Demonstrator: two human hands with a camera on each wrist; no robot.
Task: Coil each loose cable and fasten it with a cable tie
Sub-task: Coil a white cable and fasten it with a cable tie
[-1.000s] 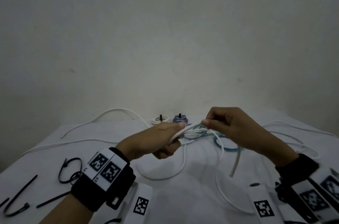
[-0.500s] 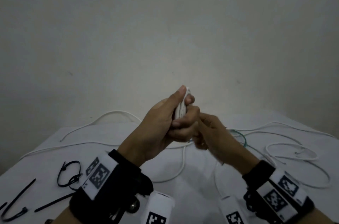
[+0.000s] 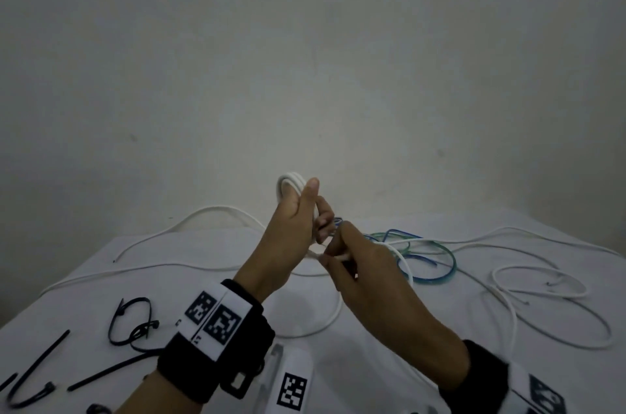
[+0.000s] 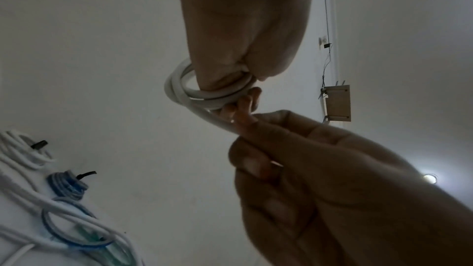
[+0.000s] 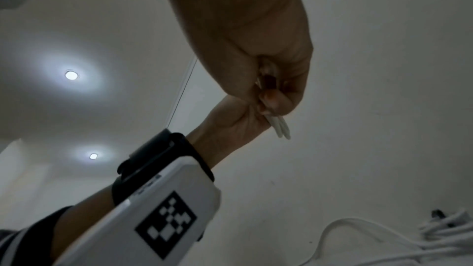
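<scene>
My left hand (image 3: pixel 310 210) is raised above the table and grips a small coil of white cable (image 3: pixel 289 181) wound round its fingers. In the left wrist view the coil (image 4: pixel 204 94) shows as two or three loops. Just below it my right hand (image 3: pixel 333 254) pinches the trailing white cable (image 4: pixel 217 121) between thumb and fingers. The right wrist view shows short white cable ends (image 5: pixel 280 126) sticking out of that pinch. Several black cable ties (image 3: pixel 132 322) lie on the white table (image 3: pixel 203 281) at the near left.
Loose blue and green cables (image 3: pixel 426 261) lie in loops right of my hands, and long white cables (image 3: pixel 542 295) sprawl further right. Another white cable (image 3: pixel 210 212) curves along the back left. Two tied coils, white (image 4: pixel 23 153) and blue (image 4: pixel 66 185), sit near the wall.
My left hand has risen from table height and turned upright with the white coil on its fingers. My right hand has come in under it and pinches the cable's tail.
</scene>
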